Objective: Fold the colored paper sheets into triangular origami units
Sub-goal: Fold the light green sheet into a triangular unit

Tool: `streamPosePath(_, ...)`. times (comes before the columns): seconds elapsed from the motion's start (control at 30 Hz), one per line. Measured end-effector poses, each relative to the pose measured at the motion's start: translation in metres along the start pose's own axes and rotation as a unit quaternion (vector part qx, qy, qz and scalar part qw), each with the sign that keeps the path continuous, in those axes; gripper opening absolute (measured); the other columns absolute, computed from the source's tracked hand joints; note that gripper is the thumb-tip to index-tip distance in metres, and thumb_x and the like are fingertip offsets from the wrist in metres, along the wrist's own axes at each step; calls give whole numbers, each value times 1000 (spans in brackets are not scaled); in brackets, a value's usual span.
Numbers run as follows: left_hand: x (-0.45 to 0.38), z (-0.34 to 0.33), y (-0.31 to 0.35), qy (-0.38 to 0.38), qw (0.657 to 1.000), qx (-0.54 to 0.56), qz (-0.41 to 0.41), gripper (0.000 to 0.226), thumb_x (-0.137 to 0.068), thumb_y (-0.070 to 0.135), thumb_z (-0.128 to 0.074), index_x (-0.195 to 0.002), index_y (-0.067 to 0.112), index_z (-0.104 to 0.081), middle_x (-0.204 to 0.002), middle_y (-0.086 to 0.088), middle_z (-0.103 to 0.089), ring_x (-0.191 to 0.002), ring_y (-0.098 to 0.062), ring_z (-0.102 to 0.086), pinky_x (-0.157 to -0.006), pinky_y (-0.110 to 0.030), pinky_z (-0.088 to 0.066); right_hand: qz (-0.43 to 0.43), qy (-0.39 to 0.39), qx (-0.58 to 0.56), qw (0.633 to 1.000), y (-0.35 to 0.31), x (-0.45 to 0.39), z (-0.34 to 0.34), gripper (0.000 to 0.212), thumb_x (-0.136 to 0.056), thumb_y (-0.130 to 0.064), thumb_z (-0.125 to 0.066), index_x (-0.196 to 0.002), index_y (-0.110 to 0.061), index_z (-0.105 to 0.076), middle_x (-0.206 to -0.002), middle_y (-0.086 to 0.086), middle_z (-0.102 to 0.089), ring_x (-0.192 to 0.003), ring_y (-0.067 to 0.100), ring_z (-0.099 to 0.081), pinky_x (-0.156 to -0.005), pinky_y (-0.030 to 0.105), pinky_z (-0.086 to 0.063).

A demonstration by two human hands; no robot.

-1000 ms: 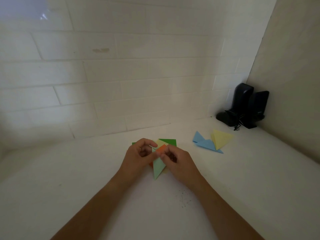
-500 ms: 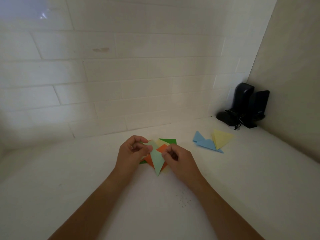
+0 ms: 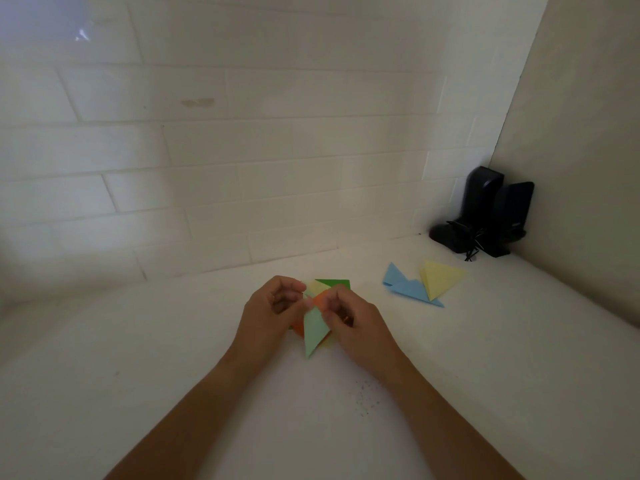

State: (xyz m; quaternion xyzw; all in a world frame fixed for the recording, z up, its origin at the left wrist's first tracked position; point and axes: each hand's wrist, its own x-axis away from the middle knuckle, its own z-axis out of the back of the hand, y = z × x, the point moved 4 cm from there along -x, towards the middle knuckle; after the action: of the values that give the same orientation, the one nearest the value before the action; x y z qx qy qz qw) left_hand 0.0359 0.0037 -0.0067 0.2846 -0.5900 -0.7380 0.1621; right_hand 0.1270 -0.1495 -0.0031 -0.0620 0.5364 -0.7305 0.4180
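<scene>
the light green paper (image 3: 315, 329) now hangs point down between the two hands, just above the pile of colored sheets (image 3: 332, 284) on the white worktop (image 3: 173, 341). half a second ago it lay lower and flatter. the left hand (image 3: 268, 310) and right hand (image 3: 349, 318) each pinch its top edge in a tight grip. it looks lifted to press a new fold. the finished blue and yellow triangles (image 3: 422, 284) sit well apart, to the right.

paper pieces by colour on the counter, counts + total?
Light green, held in both hands: 1
Orange, under it: 1
Dark green, in the stack: 1
Pale yellow, in the stack: 1
Blue, folded, to the right: 2
Yellow, folded, to the right: 1
Total visible: 7; more may lie hidden in the stack.
</scene>
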Motion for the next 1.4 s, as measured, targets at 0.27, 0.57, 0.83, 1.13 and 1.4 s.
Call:
streamPosePath(0.27, 1, -6, -2, -27, 966, -244, -86, 26, -87, 14, -77, -103, 35, -70, -105, 15, -63, -94, -3, -58, -74, -10, -41, -107, 181, -15, 977, 20, -1, 16, 32, -92, 4, -52, -102, -21, -69, -100, -7, -67, -79, 5, -63, -73, 20, -50)
streamPosePath(0.57, 0, -11, -14, -94, 943, -314, -51, 46, -83, 34, -84, -123, 42, -63, -121, 16, -56, -119, -8, -50, -100, -24, -42, -236, 264, -123, 927, 37, 4, 28, 60, -98, -12, -58, -153, -26, -38, -122, 1, -69, -96, 6, -71, -81, 20, -53)
streamPosePath(0.83, -2, -8, -14, -77, 959, -262, -70, 51, -79, 11, -84, -113, 41, -63, -114, 12, -65, -105, -2, -59, -83, -6, -40, -132, 121, 101, 979, 22, -3, 15, 26, -98, -13, -59, -120, -17, -70, -121, -2, -65, -98, 7, -62, -83, 12, -42)
streamPosePath(1.13, -6, -6, -29, -76, 959, -266, -65, 66, -81, 38, -85, -139, 34, -53, -134, 9, -52, -124, -9, -48, -94, -6, -33, -58, 13, 242, 968, 20, -6, -3, 34, -94, -33, -68, -126, -25, -70, -133, -7, -53, -119, 13, -43, -92, 16, -34)
streamPosePath(1.4, -6, -8, -30, -69, 960, -265, -57, 72, -84, 34, -84, -143, 41, -42, -127, 11, -55, -121, -8, -48, -101, -21, -40, -56, 23, 173, 983, 18, -7, -4, 29, -88, -18, -71, -115, -27, -68, -112, -10, -68, -102, 9, -54, -84, 17, -42)
